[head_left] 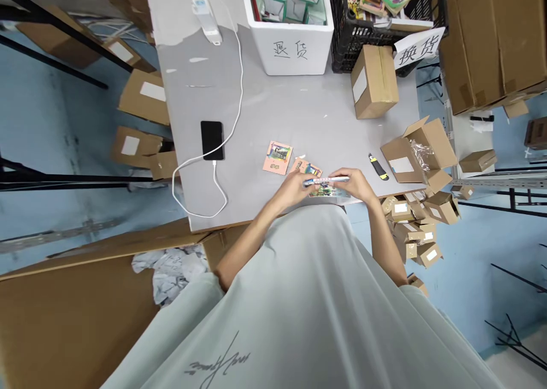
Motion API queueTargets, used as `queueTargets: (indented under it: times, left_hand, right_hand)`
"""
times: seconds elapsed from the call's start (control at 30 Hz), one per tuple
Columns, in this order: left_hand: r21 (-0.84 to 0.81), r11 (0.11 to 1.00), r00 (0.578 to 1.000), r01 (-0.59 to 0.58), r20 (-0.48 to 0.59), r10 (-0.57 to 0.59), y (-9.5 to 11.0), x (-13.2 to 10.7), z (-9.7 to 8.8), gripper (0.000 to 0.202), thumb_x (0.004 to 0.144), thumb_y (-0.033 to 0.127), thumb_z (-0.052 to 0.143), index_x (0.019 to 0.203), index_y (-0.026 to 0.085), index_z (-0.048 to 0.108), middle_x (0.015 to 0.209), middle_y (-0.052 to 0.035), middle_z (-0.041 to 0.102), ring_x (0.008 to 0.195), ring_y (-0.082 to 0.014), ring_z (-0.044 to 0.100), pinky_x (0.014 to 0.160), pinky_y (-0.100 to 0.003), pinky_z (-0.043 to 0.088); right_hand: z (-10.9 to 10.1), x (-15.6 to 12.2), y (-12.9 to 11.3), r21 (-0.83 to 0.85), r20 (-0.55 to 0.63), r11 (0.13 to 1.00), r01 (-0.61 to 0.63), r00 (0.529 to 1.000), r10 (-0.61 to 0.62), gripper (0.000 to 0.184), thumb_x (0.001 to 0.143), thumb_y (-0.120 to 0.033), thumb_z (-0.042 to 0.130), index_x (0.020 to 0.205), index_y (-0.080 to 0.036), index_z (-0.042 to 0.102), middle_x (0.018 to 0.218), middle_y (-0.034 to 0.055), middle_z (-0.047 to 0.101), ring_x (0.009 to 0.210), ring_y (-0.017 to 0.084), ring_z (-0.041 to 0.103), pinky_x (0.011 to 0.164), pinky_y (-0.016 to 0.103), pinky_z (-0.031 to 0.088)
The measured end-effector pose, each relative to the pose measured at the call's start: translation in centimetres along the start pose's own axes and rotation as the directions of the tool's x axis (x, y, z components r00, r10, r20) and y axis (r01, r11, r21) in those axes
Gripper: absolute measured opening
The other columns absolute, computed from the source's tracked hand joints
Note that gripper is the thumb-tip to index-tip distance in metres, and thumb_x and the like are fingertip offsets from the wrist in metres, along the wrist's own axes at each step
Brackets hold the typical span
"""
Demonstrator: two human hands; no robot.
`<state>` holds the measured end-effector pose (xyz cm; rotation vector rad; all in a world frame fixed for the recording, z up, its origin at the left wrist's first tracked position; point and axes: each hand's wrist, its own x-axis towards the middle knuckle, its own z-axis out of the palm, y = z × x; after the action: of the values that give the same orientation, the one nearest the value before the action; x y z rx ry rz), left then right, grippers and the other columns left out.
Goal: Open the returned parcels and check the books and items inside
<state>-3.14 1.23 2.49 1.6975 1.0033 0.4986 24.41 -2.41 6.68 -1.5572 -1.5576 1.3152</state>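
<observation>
Over the table's front edge, my left hand (294,188) and my right hand (355,184) grip opposite ends of a thin small book (326,180). It is turned edge-on, so its cover is hidden from me. Just below it a colourful printed surface (325,191) shows; I cannot tell whether it is a separate book. Beyond my left hand lies a pink small book (277,157) with a picture on its cover. Another pink book (305,167) is partly covered by that hand. To the right of my right hand is a black and yellow box cutter (378,167).
A phone (212,140) with a white cable (239,101) lies left on the grey table (256,110). At the back stand a white foam bin (294,50) and a black crate (348,47) of booklets. A closed carton (375,81) and an open carton (404,156) are right.
</observation>
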Motion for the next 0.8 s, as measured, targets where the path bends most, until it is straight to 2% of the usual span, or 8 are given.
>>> queueTargets:
  times: [0.1,0.17,0.33,0.43,0.53,0.6,0.67,0.8]
  left_hand:
    - [-0.235,0.960,0.983,0.154,-0.061,-0.173,0.3,0.2,-0.9,0.049,0.085,0.062,0.090,0.112,0.021,0.089,0.112,-0.0073,0.088,0.110,-0.0331,0.079,0.105,-0.044,0.062]
    - [-0.430,0.876,0.940,0.217,-0.149,-0.306,0.0,-0.1,-1.0,0.057,0.073,0.063,0.099,0.108,0.019,0.087,0.109,-0.0073,0.087,0.105,-0.0315,0.080,0.098,-0.041,0.063]
    - [-0.776,0.578,0.825,0.253,-0.139,-0.548,-0.1,-2.7,-0.4,0.058,0.066,0.047,0.110,0.106,0.020,0.079,0.105,-0.0066,0.084,0.104,-0.0274,0.080,0.095,-0.038,0.065]
    - [-0.849,0.477,0.808,0.227,-0.109,-0.579,0.3,-4.1,0.3,0.057,0.067,0.042,0.110,0.106,0.020,0.075,0.108,-0.0075,0.084,0.109,-0.0279,0.081,0.100,-0.041,0.066]
    - [-0.899,0.402,0.817,0.174,-0.097,-0.569,0.8,-5.0,1.0,0.057,0.070,0.040,0.109,0.110,0.020,0.075,0.115,-0.0098,0.085,0.116,-0.0302,0.080,0.105,-0.043,0.066]
    - [-0.911,0.391,0.824,0.132,-0.118,-0.554,0.9,-5.3,1.3,0.057,0.071,0.041,0.108,0.111,0.020,0.074,0.120,-0.0111,0.085,0.121,-0.0319,0.080,0.107,-0.043,0.065]
    - [-0.893,0.436,0.827,0.110,-0.161,-0.539,0.9,-5.4,1.5,0.056,0.072,0.044,0.107,0.109,0.021,0.073,0.123,-0.0107,0.084,0.124,-0.0328,0.078,0.107,-0.043,0.065]
    - [-0.733,0.672,0.825,0.108,-0.311,-0.472,1.0,-5.3,1.0,0.059,0.072,0.046,0.105,0.114,0.023,0.072,0.130,-0.0103,0.081,0.130,-0.0330,0.075,0.109,-0.042,0.063]
  right_hand:
    - [0.0,1.0,-1.3,0.173,-0.237,0.983,0.056,0.971,-0.014,0.067,0.083,-0.064,0.095,0.135,-0.025,0.082,0.122,0.0103,0.086,0.117,0.028,0.080,0.110,0.042,0.065]
    - [0.6,1.1,-1.2,0.268,-0.353,0.962,0.053,0.934,0.047,0.081,0.082,-0.072,0.094,0.146,-0.026,0.074,0.134,0.0137,0.082,0.125,0.028,0.078,0.116,0.044,0.063]
    - [3.8,0.0,0.4,0.389,-0.290,0.917,-0.088,0.933,0.212,0.105,0.075,-0.082,0.094,0.155,-0.021,0.063,0.151,0.0227,0.074,0.147,0.036,0.070,0.130,0.057,0.055]
    - [5.6,-1.0,0.5,0.457,-0.267,0.876,-0.153,0.916,0.300,0.105,0.070,-0.082,0.097,0.150,-0.022,0.063,0.156,0.0224,0.073,0.149,0.038,0.070,0.129,0.060,0.056]
    - [6.8,-1.8,-0.3,0.550,-0.072,0.812,-0.198,0.957,0.282,0.091,0.073,-0.079,0.097,0.140,-0.024,0.068,0.140,0.0157,0.084,0.134,0.036,0.079,0.120,0.058,0.064]
    - [7.3,-2.1,-0.8,0.558,-0.001,0.811,-0.176,0.977,0.212,0.083,0.075,-0.075,0.097,0.135,-0.026,0.069,0.132,0.0127,0.087,0.128,0.035,0.081,0.114,0.055,0.067]
    - [7.6,-2.1,-1.2,0.533,-0.007,0.836,-0.129,0.988,0.157,0.076,0.078,-0.072,0.095,0.134,-0.027,0.069,0.132,0.0119,0.087,0.125,0.034,0.081,0.111,0.053,0.068]
    - [7.7,-1.7,-1.2,0.495,-0.074,0.868,-0.045,0.993,0.093,0.065,0.085,-0.071,0.089,0.129,-0.027,0.069,0.131,0.0112,0.086,0.122,0.032,0.081,0.108,0.050,0.068]
